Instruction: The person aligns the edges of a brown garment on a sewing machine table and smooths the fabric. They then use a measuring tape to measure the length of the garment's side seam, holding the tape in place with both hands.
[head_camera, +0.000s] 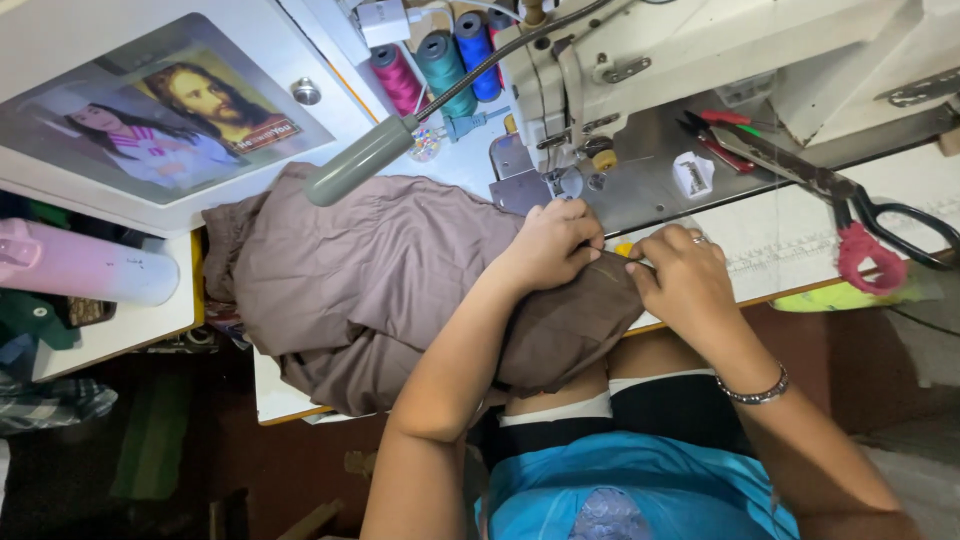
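Both hands pinch a folded edge of the brown fabric (400, 270), left hand (548, 243) beside right hand (680, 275), on the worktop (790, 250) just short of the sewing machine (700, 60) needle, nothing yet under it.

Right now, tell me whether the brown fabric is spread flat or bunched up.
Bunched up. The brown fabric lies in rumpled folds over the table edge, and both hands, left and right, pinch one gathered end.
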